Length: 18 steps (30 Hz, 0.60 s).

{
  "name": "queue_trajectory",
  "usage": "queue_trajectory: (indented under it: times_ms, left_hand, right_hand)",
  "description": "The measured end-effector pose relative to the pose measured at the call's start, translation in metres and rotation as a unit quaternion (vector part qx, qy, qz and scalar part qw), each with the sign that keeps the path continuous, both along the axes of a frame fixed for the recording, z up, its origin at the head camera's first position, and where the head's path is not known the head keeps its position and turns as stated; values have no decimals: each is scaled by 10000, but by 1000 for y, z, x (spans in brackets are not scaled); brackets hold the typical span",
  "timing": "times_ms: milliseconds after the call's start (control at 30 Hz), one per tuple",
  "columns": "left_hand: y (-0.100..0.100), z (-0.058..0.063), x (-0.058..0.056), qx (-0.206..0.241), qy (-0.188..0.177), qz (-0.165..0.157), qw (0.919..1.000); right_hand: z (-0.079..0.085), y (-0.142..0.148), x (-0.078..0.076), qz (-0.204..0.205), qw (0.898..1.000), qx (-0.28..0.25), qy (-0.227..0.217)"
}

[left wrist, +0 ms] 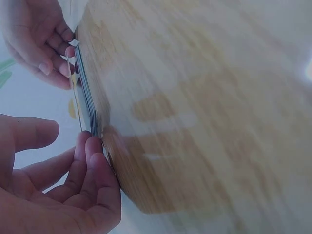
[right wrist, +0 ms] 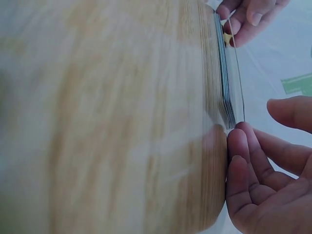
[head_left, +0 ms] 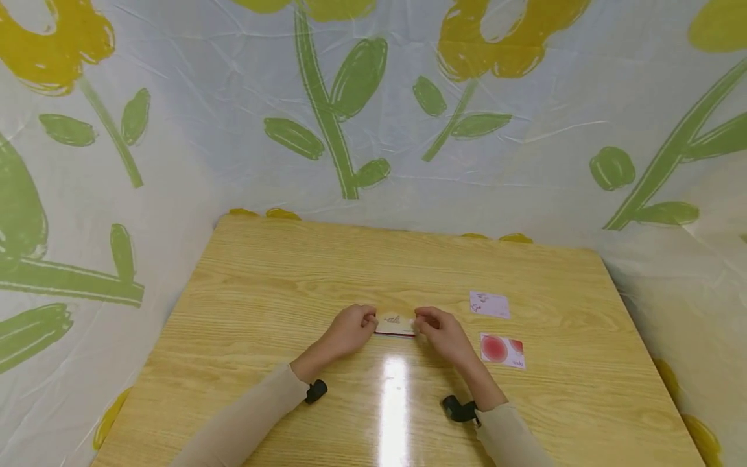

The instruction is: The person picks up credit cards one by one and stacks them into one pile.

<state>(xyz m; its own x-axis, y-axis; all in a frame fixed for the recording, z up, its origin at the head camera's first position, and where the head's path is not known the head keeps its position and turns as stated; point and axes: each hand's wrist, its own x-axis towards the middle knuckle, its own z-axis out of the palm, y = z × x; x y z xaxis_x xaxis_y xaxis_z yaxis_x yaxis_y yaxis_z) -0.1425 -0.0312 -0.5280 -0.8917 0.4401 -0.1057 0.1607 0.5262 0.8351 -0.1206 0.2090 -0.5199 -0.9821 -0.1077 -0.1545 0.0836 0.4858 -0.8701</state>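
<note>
A small stack of cards (head_left: 395, 323) lies on the wooden table between the two hands, its cream top face printed with a small dark drawing. At its left end the left hand (head_left: 352, 329) holds it with bent fingertips. The right hand (head_left: 441, 332) does likewise at the opposite end. From the left wrist, one thin card (left wrist: 74, 100) stands slightly apart above the layered stack (left wrist: 88, 97), with fingertips right at the ends. Both thumbs stay off the cards, as the left thumb (left wrist: 36, 132) and right thumb (right wrist: 292, 112) show in the wrist views.
Right of the hands lie two separate cards: a pale pink one (head_left: 489, 305) with a floral print and a white one (head_left: 516, 353) with red circles. Flower-printed cloth (head_left: 233, 130) surrounds the wooden table (head_left: 262, 272). Black wrist devices (head_left: 458, 409) sit at both cuffs.
</note>
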Motion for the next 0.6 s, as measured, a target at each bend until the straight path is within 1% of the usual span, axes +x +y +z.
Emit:
queue_trajectory:
  times_ms: [167, 267, 600]
  left_hand:
    - [0, 2, 1, -35, 18, -62, 10000]
    - [0, 2, 0, -52, 20, -98, 9999]
    - [0, 0, 2, -39, 11, -20, 10000]
  right_hand:
    - [2, -1, 0, 105, 9997, 220, -41]
    - [4, -1, 1, 167, 9994, 294, -30]
    - [4, -2, 1, 188, 9992, 351, 19]
